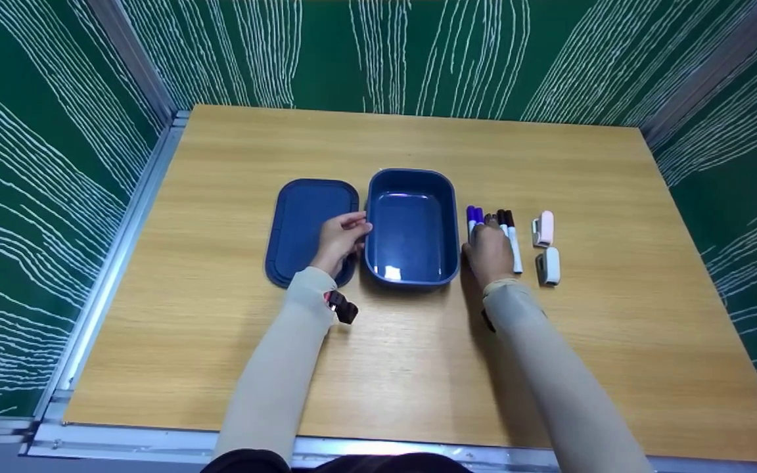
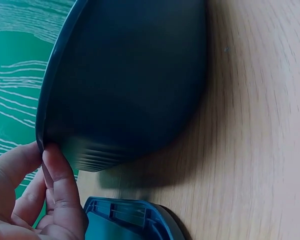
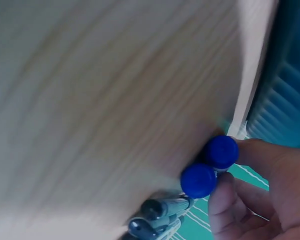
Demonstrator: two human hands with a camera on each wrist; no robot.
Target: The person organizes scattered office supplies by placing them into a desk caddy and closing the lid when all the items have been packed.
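A deep blue rectangular box [image 1: 411, 282] stands uncovered on the table. At its left rim, my left hand [image 1: 342, 240] pinches the edge between thumb and fingers; the left wrist view shows this grip on the box wall [image 2: 135, 75] close up. My right hand [image 1: 491, 253] is just right of the box, over a row of markers. Its thumb and fingers pinch two markers with blue ends [image 3: 210, 167]. Beside them lie several black-capped markers [image 1: 513, 243], partly hidden by the hand in the head view.
The blue lid [image 1: 299, 223] lies flat left of the box, partly under my left hand. Right of the markers sit a pink stapler-like item [image 1: 545, 228] and a white one [image 1: 550, 266]. Green walls with white lines surround the wooden table [image 1: 385, 368] at the back and sides.
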